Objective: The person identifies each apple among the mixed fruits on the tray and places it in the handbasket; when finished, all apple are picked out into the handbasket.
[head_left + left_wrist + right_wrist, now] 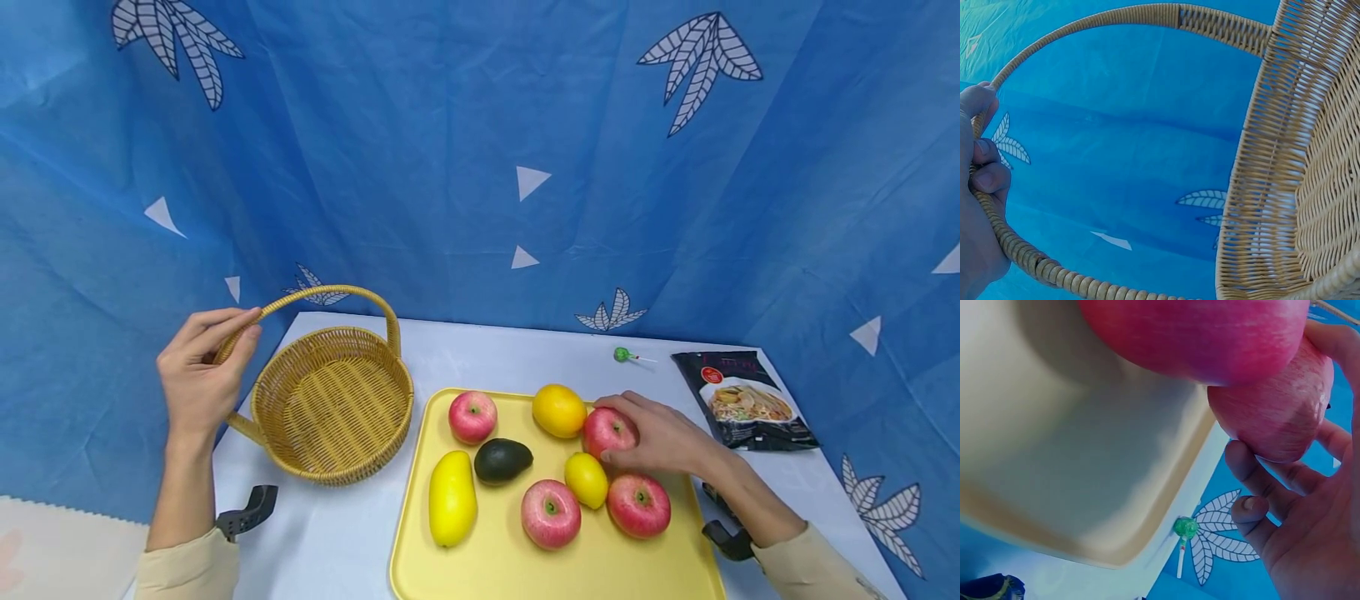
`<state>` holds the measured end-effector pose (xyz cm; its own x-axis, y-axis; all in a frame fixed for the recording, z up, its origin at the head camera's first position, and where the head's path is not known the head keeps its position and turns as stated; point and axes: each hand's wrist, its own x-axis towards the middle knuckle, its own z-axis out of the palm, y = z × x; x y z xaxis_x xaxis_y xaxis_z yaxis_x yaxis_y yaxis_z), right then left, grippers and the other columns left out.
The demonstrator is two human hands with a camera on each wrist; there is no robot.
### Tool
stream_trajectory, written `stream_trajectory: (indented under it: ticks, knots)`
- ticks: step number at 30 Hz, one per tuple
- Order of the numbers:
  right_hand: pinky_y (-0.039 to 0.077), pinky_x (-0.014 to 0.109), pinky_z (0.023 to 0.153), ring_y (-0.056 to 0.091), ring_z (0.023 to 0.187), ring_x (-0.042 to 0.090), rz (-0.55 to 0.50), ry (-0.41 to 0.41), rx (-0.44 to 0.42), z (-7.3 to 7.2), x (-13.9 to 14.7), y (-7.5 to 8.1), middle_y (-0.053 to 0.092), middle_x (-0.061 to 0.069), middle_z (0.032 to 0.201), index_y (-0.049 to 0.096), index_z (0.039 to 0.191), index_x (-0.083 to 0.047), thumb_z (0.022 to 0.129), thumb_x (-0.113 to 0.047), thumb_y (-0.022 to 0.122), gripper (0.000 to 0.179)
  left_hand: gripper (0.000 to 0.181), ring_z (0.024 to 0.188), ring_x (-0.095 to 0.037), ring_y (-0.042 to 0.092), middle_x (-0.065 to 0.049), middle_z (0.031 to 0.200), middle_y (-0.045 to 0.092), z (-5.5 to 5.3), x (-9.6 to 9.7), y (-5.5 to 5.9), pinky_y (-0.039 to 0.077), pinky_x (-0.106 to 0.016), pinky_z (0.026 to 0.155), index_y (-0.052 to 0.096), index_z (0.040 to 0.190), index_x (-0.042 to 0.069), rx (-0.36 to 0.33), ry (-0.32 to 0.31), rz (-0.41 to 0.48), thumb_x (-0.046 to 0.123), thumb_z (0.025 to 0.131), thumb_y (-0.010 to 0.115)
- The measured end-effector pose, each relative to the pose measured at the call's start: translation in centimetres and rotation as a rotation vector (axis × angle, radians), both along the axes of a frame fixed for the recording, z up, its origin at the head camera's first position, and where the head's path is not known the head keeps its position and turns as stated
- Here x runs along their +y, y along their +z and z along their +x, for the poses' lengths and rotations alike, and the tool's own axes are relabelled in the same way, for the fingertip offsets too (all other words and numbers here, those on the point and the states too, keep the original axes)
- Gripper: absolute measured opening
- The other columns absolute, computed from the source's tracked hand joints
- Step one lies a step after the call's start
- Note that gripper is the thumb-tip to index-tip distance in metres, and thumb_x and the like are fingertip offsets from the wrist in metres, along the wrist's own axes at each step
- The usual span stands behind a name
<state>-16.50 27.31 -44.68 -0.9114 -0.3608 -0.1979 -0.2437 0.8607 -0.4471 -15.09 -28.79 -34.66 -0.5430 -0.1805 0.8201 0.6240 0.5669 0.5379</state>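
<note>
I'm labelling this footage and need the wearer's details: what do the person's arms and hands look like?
Long beige sleeves end at the wrists; a curved black attachment juts out near each cuff. The hands wear no gloves. No cables show.

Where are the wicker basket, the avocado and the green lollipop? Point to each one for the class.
Wicker basket (341,412): head view, on its woven inner floor.
Avocado (503,462): head view, middle of its dark skin.
Green lollipop (1185,527): right wrist view, on its round head.

yellow tray cut off below, apple partly hidden by right hand
</note>
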Motion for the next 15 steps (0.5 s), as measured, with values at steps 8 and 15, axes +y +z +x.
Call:
stream_trajectory:
  ticks: [8, 15]
  knots:
    - [0.057, 0.034, 0.075, 0.06, 0.094, 0.013, -0.011, 0.02, 0.041, -0.07, 0.06, 0.42, 0.057, -0.007, 0.116, 0.056, 0.135, -0.037, 0.073, -0.06, 0.082, 0.071, 0.018, 0.073, -0.001, 0.054, -0.004, 0.101, 0.07, -0.03, 0.02, 0.0, 0.037, -0.007, 0.056, 0.075, 0.103, -0.011, 0.001, -0.001, -0.002, -0.014, 0.085, 0.07]
    - [0.055, 0.029, 0.073, 0.06, 0.09, 0.01, -0.014, 0.045, 0.078, -0.06, -0.05, 0.8, 0.057, -0.008, 0.114, 0.056, 0.135, -0.035, 0.073, -0.059, 0.082, 0.072, 0.019, 0.075, 0.0, 0.055, -0.004, 0.101, 0.07, 0.04, -0.01, 0.03, 0.038, -0.007, 0.057, 0.075, 0.103, -0.011, -0.003, 0.003, -0.004, -0.014, 0.086, 0.07]
